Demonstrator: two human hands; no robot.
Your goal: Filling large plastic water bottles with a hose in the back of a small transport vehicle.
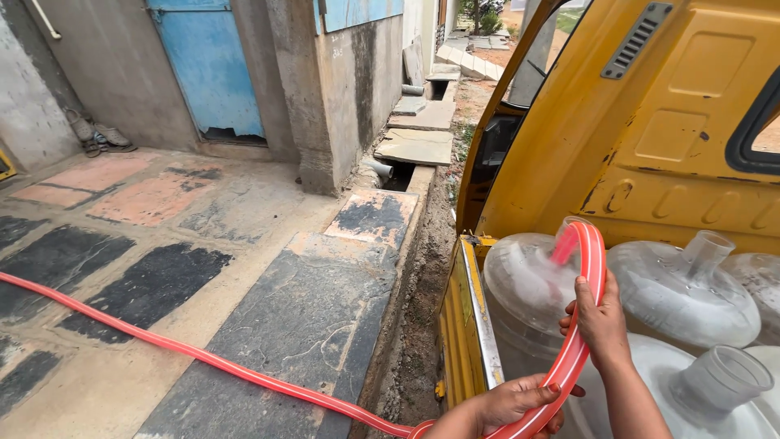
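We see the hose (203, 355) running left from the vehicle (650, 138) across the paving (268, 309), its end in a jug (528, 284) inside the vehicle, other jugs (686, 297) right of it.

The right hand (600, 321) grips a striped red flexible plastic hose (581, 325), which arches above its fingers into the neck of a clear round plastic water jug (524, 284). Below those fingers, the left hand (512, 402) clasps the same hose beside a yellow vehicle body (650, 146).

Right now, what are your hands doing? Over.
Both hands on hose: left hand low, right hand near the bend. Hose end in jug. Nothing blocking.
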